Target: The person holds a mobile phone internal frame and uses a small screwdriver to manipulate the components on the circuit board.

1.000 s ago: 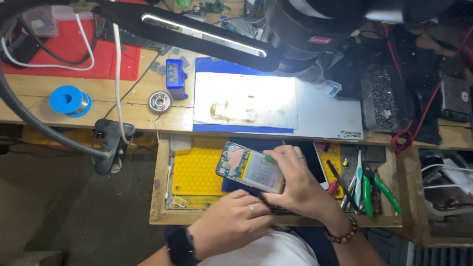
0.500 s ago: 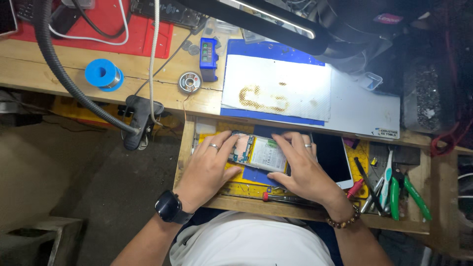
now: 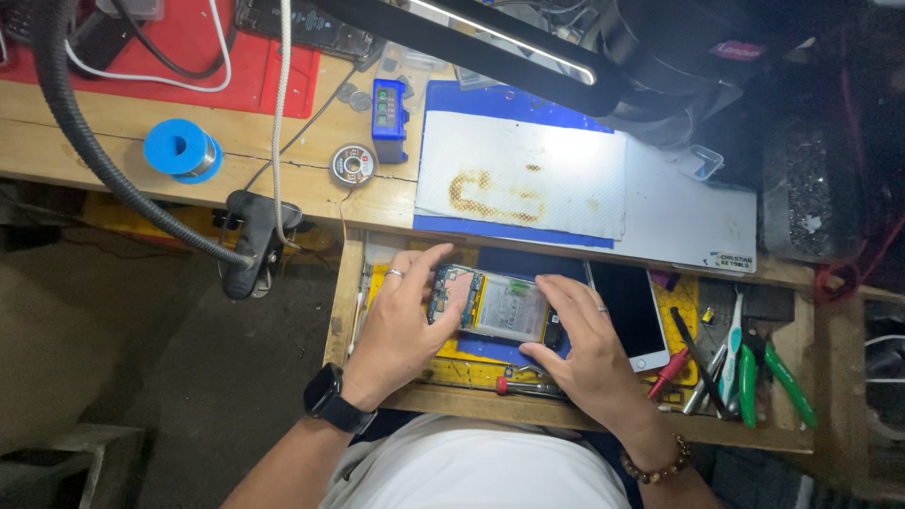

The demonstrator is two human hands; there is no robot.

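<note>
An opened phone (image 3: 495, 304) with its circuit board and silver battery exposed lies flat on a blue and yellow mat (image 3: 476, 351) inside the open wooden drawer (image 3: 340, 294). My left hand (image 3: 401, 323), with a ring and a black wristwatch, grips the phone's left end. At the phone's right end, my right hand (image 3: 586, 355), with a ring and a bead bracelet, holds it with fingers on top and the thumb at the near edge.
A second phone with a dark screen (image 3: 628, 309) lies right of my hands. Pliers, tweezers and screwdrivers (image 3: 745, 363) fill the drawer's right side; a red-handled screwdriver (image 3: 520, 385) lies at its front. On the bench: stained white sheet (image 3: 523, 184), blue spool (image 3: 179, 148), solder wick reel (image 3: 353, 165), lamp clamp (image 3: 253, 240).
A second ago my right hand held the opened phone lifted and tilted above the drawer. The phone now lies flat on the mat with both hands on it. The camera moved closer.
</note>
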